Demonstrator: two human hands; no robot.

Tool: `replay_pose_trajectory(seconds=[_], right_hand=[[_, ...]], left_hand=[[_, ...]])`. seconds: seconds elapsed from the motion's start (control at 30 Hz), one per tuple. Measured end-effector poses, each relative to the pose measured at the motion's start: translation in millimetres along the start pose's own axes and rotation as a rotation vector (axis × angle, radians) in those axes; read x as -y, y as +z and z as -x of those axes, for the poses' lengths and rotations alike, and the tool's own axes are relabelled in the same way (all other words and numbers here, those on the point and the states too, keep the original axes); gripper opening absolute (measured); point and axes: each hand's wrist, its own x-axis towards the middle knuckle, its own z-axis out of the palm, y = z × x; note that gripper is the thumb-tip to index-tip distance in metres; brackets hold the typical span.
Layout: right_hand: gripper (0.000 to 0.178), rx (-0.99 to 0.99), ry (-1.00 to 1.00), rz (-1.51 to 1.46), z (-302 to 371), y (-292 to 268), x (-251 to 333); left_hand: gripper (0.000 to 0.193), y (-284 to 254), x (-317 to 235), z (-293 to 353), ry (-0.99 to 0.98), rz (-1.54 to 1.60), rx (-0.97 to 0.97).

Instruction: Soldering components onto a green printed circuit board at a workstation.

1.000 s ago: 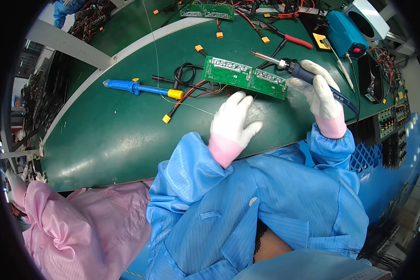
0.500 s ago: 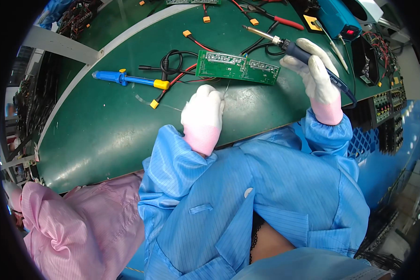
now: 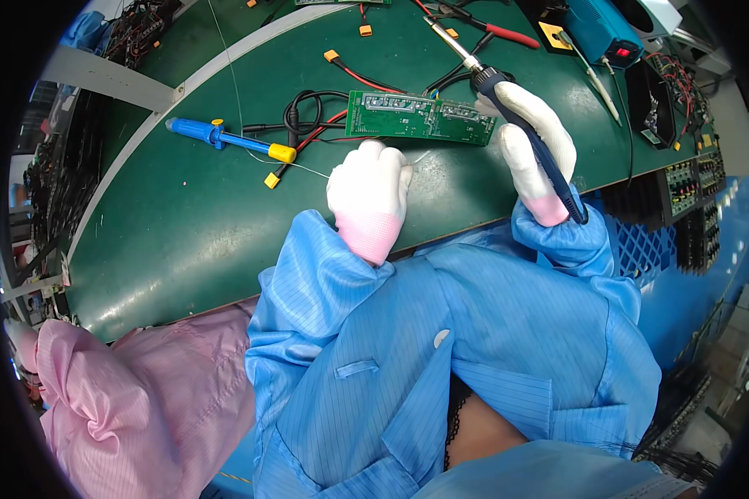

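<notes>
Head: soldering iron (image 3: 488, 84), tray (image 3: 638, 93) with bits (image 3: 652, 119)

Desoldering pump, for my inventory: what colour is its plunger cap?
The plunger cap is yellow; see the head view.

place: electronics workshop | signs: soldering iron (image 3: 489, 83), circuit board (image 3: 421, 118), green workbench (image 3: 200, 224), blue smock (image 3: 508, 316)

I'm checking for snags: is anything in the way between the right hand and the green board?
Nothing visible is. The right hand, gripping the iron, is close by the right end of the board. The left hand is off that path, by the board's near edge. Height can't be judged.
</notes>
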Motion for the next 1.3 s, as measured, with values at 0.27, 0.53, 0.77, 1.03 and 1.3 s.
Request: replay_pose_trajectory(seconds=[0.27,0.53,0.77,1.03,1.3], right_hand=[[0.050,0.017,0.003,-0.125,15,12,7],[0.057,0.019,0.127,-0.333,20,38,14],[0.042,-0.005,0.183,-0.381,3,19,9],[0.029,0.094,0.358,-0.454,-15,-7,-19],[0.029,0.142,0.405,-0.492,-18,-7,-28]], left_hand=[[0.017,-12,-3,17,0.056,0.391,-0.198],[0.015,-40,-20,18,-0.119,0.698,0.023],[0.009,-52,5,6,-0.298,0.679,-0.056],[0.006,-44,22,-13,-0.246,0.768,-0.271],[0.006,-40,25,-17,-0.236,0.776,-0.249]])
